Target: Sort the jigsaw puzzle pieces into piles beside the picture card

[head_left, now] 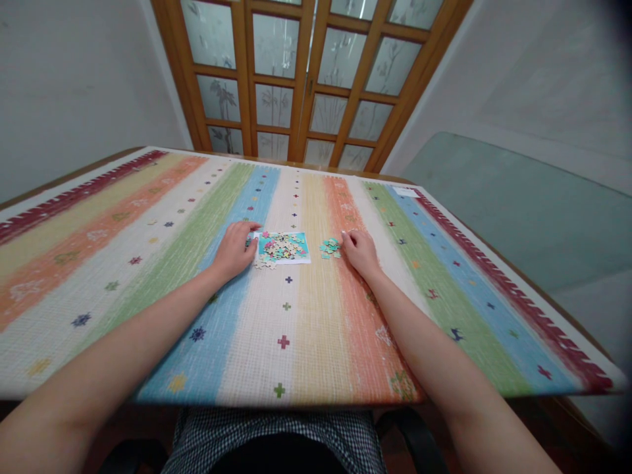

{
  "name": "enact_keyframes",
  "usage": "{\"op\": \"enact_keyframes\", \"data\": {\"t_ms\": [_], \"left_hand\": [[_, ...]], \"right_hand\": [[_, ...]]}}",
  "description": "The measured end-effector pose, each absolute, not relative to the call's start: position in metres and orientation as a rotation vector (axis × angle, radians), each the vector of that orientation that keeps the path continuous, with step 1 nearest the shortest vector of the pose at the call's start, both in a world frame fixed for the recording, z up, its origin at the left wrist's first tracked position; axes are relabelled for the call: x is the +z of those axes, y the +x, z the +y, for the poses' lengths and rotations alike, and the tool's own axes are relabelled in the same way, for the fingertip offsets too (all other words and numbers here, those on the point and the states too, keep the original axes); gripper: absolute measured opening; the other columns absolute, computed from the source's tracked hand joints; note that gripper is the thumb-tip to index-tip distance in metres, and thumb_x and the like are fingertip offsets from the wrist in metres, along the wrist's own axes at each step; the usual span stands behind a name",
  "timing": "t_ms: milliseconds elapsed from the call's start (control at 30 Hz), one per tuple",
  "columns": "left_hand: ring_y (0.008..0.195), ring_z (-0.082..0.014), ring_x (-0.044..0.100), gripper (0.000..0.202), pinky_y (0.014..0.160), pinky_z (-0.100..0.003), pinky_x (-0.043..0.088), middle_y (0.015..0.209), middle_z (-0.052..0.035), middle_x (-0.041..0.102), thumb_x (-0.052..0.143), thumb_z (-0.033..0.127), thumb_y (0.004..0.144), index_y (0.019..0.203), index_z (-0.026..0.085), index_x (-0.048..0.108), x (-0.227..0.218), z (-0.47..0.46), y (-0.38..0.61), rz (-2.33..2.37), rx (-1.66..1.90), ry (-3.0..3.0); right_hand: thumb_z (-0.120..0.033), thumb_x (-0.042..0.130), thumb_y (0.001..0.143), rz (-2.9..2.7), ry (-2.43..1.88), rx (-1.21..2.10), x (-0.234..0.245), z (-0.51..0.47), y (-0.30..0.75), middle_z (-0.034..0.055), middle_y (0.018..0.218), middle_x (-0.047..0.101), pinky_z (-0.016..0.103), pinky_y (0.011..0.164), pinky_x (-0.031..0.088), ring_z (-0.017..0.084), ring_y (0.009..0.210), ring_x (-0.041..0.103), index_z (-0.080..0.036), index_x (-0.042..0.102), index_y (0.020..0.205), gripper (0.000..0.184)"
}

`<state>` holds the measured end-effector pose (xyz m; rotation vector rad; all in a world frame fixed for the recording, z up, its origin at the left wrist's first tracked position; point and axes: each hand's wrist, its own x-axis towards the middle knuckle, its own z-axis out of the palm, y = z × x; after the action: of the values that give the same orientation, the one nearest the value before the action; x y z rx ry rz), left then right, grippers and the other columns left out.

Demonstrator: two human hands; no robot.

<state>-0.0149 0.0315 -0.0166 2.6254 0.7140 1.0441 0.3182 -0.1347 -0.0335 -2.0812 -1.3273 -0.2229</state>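
Note:
A small blue card [302, 242] lies in the middle of the striped tablecloth [148, 263], covered by a heap of several loose jigsaw pieces [281, 248]. A smaller cluster of teal pieces [329, 248] sits just to its right. My left hand [236, 249] rests palm down at the card's left edge, fingers stretched and touching its corner. My right hand [359, 250] lies beside the teal cluster, fingertips curled down onto the pieces at its right side. Whether those fingers pinch a piece is too small to see.
The cloth covers a wide table whose near edge [296, 401] is close to my lap. A wooden glazed door [306, 79] stands behind the far edge. A glass tabletop [518, 210] lies to the right. A small white label [405, 192] sits at the cloth's far right.

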Motion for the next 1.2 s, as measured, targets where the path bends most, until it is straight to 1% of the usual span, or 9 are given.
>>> {"op": "enact_keyframes", "data": {"t_ms": [133,333,533,667,767,867,967,1067,1200], "left_hand": [[0.123,-0.0323,0.056,0.036,0.111,-0.053,0.043,0.126,-0.0151,0.063,0.049,0.028,0.099,0.129,0.019,0.066,-0.024,0.038,-0.013,0.810,0.917,2.699],[0.136,-0.0352,0.047,0.043,0.116,-0.058,0.040,0.144,-0.0162,0.054,0.046,0.030,0.102,0.139,0.022,0.067,-0.027,0.047,-0.004,0.927,0.763,2.758],[0.140,-0.0368,0.045,0.038,0.117,-0.061,0.038,0.150,-0.0134,0.052,0.051,0.030,0.099,0.131,0.027,0.072,-0.026,0.049,-0.003,0.876,0.669,2.786],[0.139,-0.0353,0.047,0.029,0.116,-0.059,0.041,0.146,-0.0133,0.055,0.052,0.036,0.101,0.117,0.025,0.074,-0.026,0.046,-0.005,0.871,0.721,2.807],[0.136,-0.0350,0.050,0.023,0.114,-0.059,0.043,0.143,-0.0142,0.058,0.054,0.032,0.099,0.109,0.023,0.072,-0.026,0.044,-0.005,0.866,0.763,2.816],[0.135,-0.0341,0.051,0.022,0.113,-0.058,0.043,0.141,-0.0148,0.059,0.053,0.026,0.097,0.109,0.022,0.070,-0.025,0.044,-0.005,0.860,0.783,2.813],[0.136,-0.0340,0.051,0.024,0.114,-0.057,0.043,0.141,-0.0152,0.059,0.053,0.030,0.098,0.113,0.022,0.070,-0.025,0.045,-0.007,0.836,0.772,2.814],[0.135,-0.0354,0.051,0.025,0.113,-0.058,0.043,0.139,-0.0156,0.059,0.056,0.035,0.098,0.111,0.022,0.072,-0.025,0.048,-0.009,0.818,0.741,2.814],[0.131,-0.0325,0.054,0.022,0.114,-0.055,0.043,0.132,-0.0132,0.062,0.055,0.031,0.097,0.106,0.023,0.073,-0.026,0.054,-0.012,0.816,0.756,2.768]], "right_hand": [[-0.050,0.035,0.102,-1.295,-2.054,-0.216,-0.032,-0.136,0.317,0.0069,0.071,0.059,0.036,0.073,0.037,0.023,0.073,0.050,-0.026,0.038,0.064,0.044],[-0.049,0.034,0.101,-1.259,-2.041,-0.186,-0.032,-0.137,0.316,0.0064,0.069,0.058,0.036,0.073,0.037,0.023,0.072,0.052,-0.026,0.039,0.064,0.044],[-0.047,0.035,0.100,-1.255,-2.040,-0.157,-0.031,-0.137,0.316,0.0064,0.067,0.058,0.037,0.072,0.037,0.023,0.071,0.053,-0.026,0.040,0.063,0.043],[-0.045,0.036,0.099,-1.247,-2.030,-0.162,-0.030,-0.137,0.315,0.0063,0.067,0.058,0.037,0.071,0.036,0.023,0.070,0.053,-0.026,0.042,0.062,0.042],[-0.044,0.036,0.099,-1.237,-2.026,-0.167,-0.030,-0.137,0.314,0.0069,0.068,0.059,0.037,0.071,0.037,0.023,0.071,0.054,-0.025,0.044,0.062,0.042],[-0.043,0.037,0.100,-1.238,-2.020,-0.155,-0.031,-0.137,0.314,0.0077,0.070,0.061,0.038,0.073,0.038,0.024,0.073,0.056,-0.025,0.045,0.063,0.042],[-0.042,0.037,0.099,-1.237,-2.025,-0.150,-0.032,-0.136,0.315,0.0078,0.070,0.061,0.038,0.073,0.038,0.024,0.073,0.056,-0.025,0.045,0.063,0.040],[-0.043,0.037,0.099,-1.238,-2.024,-0.146,-0.033,-0.136,0.316,0.0075,0.070,0.060,0.038,0.072,0.037,0.024,0.072,0.055,-0.025,0.045,0.064,0.041],[-0.045,0.036,0.100,-1.252,-2.031,-0.136,-0.034,-0.135,0.318,0.0073,0.069,0.060,0.037,0.072,0.037,0.023,0.072,0.055,-0.025,0.045,0.064,0.042]]}}
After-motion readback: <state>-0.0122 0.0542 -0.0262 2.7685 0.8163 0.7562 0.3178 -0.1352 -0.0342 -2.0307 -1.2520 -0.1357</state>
